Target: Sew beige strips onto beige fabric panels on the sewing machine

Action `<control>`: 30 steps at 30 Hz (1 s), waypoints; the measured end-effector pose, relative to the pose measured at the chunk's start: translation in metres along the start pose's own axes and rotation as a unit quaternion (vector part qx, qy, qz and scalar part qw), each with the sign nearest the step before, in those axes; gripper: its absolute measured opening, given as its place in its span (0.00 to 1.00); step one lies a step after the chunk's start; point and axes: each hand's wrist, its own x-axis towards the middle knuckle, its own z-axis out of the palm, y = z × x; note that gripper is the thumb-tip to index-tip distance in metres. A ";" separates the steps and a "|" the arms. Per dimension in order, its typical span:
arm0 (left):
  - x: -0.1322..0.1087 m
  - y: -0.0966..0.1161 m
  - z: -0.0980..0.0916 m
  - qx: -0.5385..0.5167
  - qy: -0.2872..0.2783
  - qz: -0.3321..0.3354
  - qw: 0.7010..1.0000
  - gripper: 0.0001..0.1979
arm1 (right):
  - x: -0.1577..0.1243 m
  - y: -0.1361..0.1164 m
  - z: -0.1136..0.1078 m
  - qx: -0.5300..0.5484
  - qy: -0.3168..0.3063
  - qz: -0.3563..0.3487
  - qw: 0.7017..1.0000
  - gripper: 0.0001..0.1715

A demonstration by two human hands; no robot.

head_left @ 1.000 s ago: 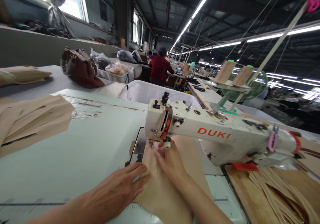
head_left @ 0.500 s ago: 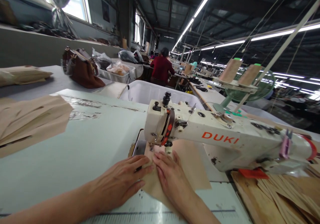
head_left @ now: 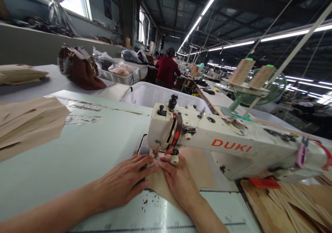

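A tan piece of sheet material (head_left: 162, 184), leather or cloth, lies under the needle area of a white sewing machine (head_left: 197, 129) marked DUKI. My left hand (head_left: 127, 177) rests at its left edge, fingers stretched toward the presser foot (head_left: 155, 154) and fingertips on the material. My right hand (head_left: 178, 177) lies flat on the piece, just right of the foot, with some fingertips hidden behind the machine's knob. Both hands press the material from above, their fingertips close together. Part of the piece spreads right beneath the machine arm.
Stacked tan pieces (head_left: 28, 122) lie at the left; more cut strips (head_left: 295, 202) sit on a wooden board at the right. Beyond stand a white bin (head_left: 155, 92), a brown handbag (head_left: 80, 68), thread cones (head_left: 241, 72) and a green fan (head_left: 275, 84). A person in red (head_left: 167, 70) sits farther off.
Both hands have slid slightly forward toward the needle, and the tan piece has moved away from me with them. The view has shifted a little.
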 end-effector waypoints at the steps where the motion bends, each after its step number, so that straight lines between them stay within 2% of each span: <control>1: 0.000 -0.001 0.000 0.002 -0.005 -0.001 1.000 0.28 | 0.000 -0.001 -0.001 0.004 0.006 0.001 1.000 0.21; 6: 0.004 -0.005 -0.001 -0.017 0.006 -0.001 1.000 0.28 | 0.001 0.003 0.002 -0.014 0.011 0.016 1.000 0.19; 11: 0.006 -0.008 0.001 -0.029 0.013 -0.010 0.999 0.28 | -0.002 0.010 0.006 -0.013 0.001 0.015 1.000 0.24; 14: 0.006 -0.010 0.002 -0.029 0.014 -0.010 0.999 0.29 | -0.003 0.010 0.007 -0.001 0.005 0.024 1.000 0.24; 24: 0.008 -0.008 0.000 -0.017 -0.016 -0.015 1.000 0.32 | -0.001 0.006 0.005 -0.005 0.012 0.027 1.000 0.22; 30: 0.009 -0.007 0.003 -0.006 -0.017 -0.020 1.000 0.30 | -0.001 0.007 0.003 -0.001 0.015 0.028 0.999 0.19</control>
